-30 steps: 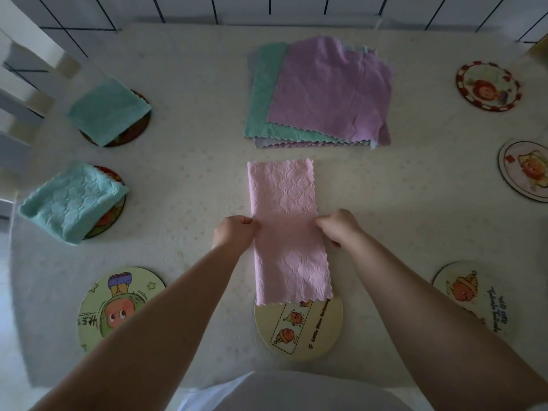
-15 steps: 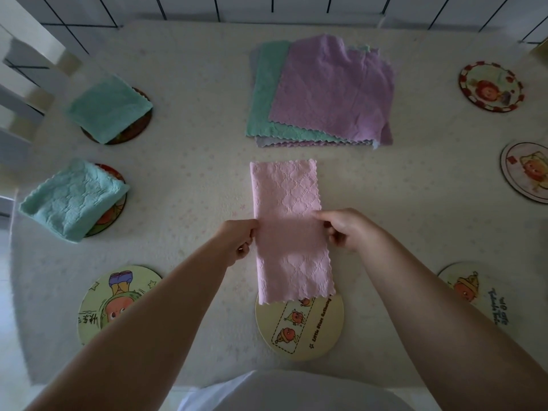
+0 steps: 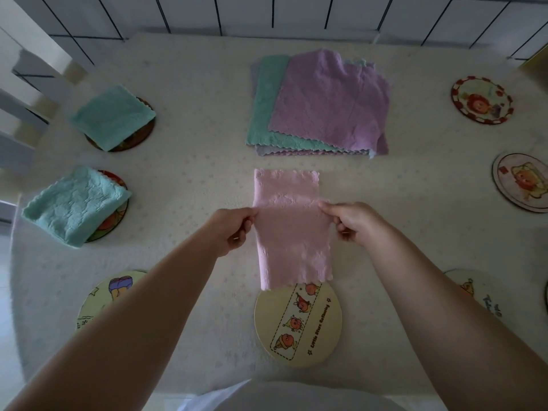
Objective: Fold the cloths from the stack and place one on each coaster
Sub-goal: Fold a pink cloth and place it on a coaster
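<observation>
A long pink cloth [image 3: 292,232], folded into a strip, lies in the middle of the table. My left hand [image 3: 232,229] pinches its left edge and my right hand [image 3: 353,222] pinches its right edge, both at mid-length, lifting the middle slightly. Its near end hangs over the rim of a yellow coaster [image 3: 298,327]. The stack of cloths [image 3: 320,105], purple on top of green, sits behind it. Two folded green cloths [image 3: 114,117] [image 3: 75,204] rest on coasters at the left.
Bare coasters lie at the near left [image 3: 100,295], near right [image 3: 474,292], right [image 3: 522,180] and far right [image 3: 482,99]. A white chair back [image 3: 26,93] stands at the left table edge. A tiled wall runs behind the table.
Both hands went from resting beside the strip to pinching its edges at mid-length, and the middle of the pink cloth has risen a little.
</observation>
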